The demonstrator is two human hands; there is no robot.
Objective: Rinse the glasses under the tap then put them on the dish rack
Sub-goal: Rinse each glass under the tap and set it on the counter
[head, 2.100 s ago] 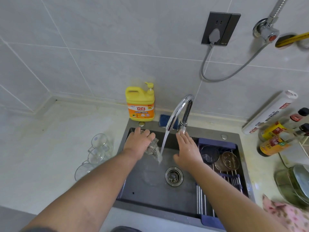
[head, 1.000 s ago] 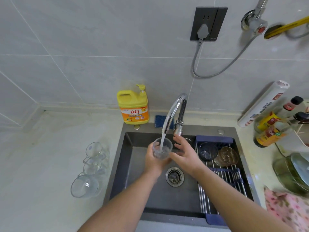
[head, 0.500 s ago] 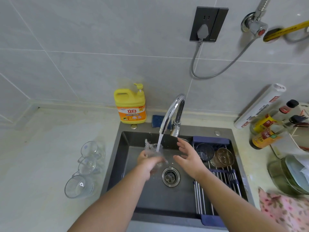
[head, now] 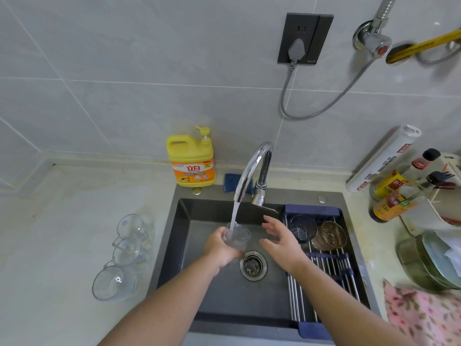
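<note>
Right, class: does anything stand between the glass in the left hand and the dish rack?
Only the open right hand, hovering between the glass and the dish rack. A dark glass and an amber glass occupy the rack's far end.

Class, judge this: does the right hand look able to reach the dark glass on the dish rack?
Probably yes: the right hand hovers open and empty just beside the dark glass, with nothing between them.
</note>
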